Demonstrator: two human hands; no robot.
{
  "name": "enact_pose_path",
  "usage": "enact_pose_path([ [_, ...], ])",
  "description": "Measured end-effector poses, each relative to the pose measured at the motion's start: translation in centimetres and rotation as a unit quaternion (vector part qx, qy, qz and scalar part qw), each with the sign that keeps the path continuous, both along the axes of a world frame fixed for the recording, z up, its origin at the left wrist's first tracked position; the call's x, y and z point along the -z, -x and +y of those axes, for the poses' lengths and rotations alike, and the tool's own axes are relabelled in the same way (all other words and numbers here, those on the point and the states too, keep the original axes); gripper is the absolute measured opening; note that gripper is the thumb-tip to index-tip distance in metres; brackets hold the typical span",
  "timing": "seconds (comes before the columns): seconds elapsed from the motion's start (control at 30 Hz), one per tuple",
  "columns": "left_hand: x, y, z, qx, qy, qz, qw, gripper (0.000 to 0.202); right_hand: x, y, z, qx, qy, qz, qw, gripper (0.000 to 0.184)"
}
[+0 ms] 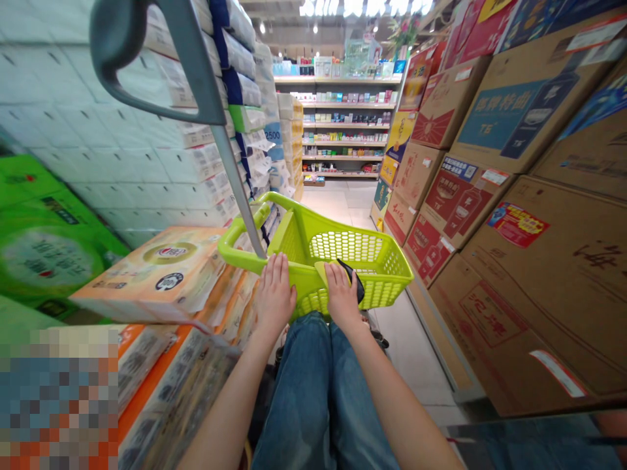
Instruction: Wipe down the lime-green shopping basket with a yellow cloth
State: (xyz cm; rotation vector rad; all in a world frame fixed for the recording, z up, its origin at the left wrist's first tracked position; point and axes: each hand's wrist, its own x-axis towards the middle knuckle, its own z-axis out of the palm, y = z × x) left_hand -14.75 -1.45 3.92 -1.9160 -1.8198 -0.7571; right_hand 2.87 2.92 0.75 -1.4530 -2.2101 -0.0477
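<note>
a lime-green basket (360, 251) with a lattice wall sits in the middle of the frame, its near rim just above a pair of blue jeans (313, 385) at the lower centre. the left hand (274, 295) lies palm down on that near rim, fingers straight and close together, gripping nothing that shows. the right hand (341, 294) rests on the same rim a little to the right, well clear of the left one. its fingers lie against a small black thing (356, 279) at the rim, and whether they are clamped on it or only laid beside it cannot be told. a grey handle (196, 85) rises from the basket's left side, between the hands and the green loop at its corner, up to the upper left of the frame.

along the left edge stand white wrapped packs (98, 130), with green packs (44, 241) below them and an orange-trimmed pack (157, 271) just beside the basket. brown cardboard boxes (539, 248) fill the right side of the frame. at the top centre, far down the tiled floor (343, 199), are stocked shelves (343, 124).
</note>
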Motion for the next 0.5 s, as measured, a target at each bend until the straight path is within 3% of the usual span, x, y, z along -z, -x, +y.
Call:
enact_pose_path([
  [0.17, 0.1, 0.1, 0.0, 0.003, -0.003, -0.003, 1.000, 0.076, 0.6, -1.7, 0.2, 0.041, 0.011, -0.002, 0.999, 0.071],
  [0.3, 0.1, 0.2, 0.1, 0.007, -0.003, -0.004, 1.000, 0.078, -1.5, 1.9, -0.5, 0.097, 0.029, 0.013, 0.995, 0.062],
  [0.4, 0.0, 0.2, 0.1, 0.001, -0.002, 0.002, 1.000, 0.073, -3.3, 5.7, -1.3, 0.027, 0.033, 0.031, 0.999, 0.062],
  [0.5, -0.1, 0.0, 0.1, -0.010, -0.003, 0.004, 1.000, 0.068, -3.6, 7.2, -1.7, -0.043, 0.023, 0.042, 0.998, 0.065],
])
